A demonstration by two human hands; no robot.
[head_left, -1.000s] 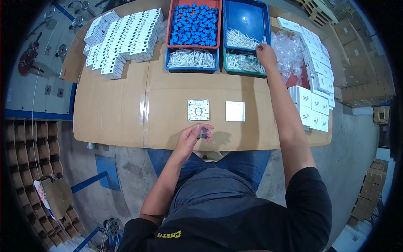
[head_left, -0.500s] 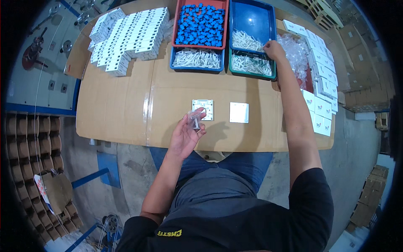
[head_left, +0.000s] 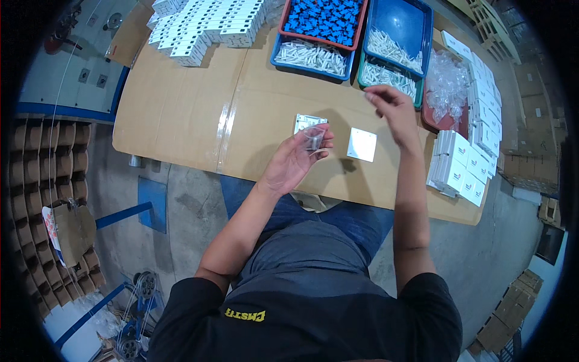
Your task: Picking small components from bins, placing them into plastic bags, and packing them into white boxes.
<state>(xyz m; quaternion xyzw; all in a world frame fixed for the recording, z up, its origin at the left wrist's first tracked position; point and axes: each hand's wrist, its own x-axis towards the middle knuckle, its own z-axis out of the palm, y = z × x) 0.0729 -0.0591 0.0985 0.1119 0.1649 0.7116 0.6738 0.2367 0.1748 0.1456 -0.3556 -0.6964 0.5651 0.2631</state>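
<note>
My left hand [head_left: 286, 161], palm up over the near part of the cardboard-covered table, grips a small clear plastic bag [head_left: 313, 139] between thumb and fingers. Behind it lies a square white base plate [head_left: 306, 121], partly hidden by the fingers and the bag. To its right a flat, shiny white square plate [head_left: 362, 145] rests on the cardboard. My right hand [head_left: 395, 114] hangs over the table just in front of the green tray [head_left: 363, 77], thumb and fingertips pinched together. Whatever it holds is too small to make out.
A red tray [head_left: 323, 39] of blue plastic pieces stands above a blue tray [head_left: 310, 73] of white plugs. Another blue tray [head_left: 398, 21] with white plugs overlaps the green one. White boxes [head_left: 211, 27] fill the far left; clear bags [head_left: 446, 81] and more boxes [head_left: 461, 163] the right.
My right hand has left the edge of the far blue tray and come nearer, toward the middle. My left hand still grips the bag. The whole view has shifted and turned slightly.
</note>
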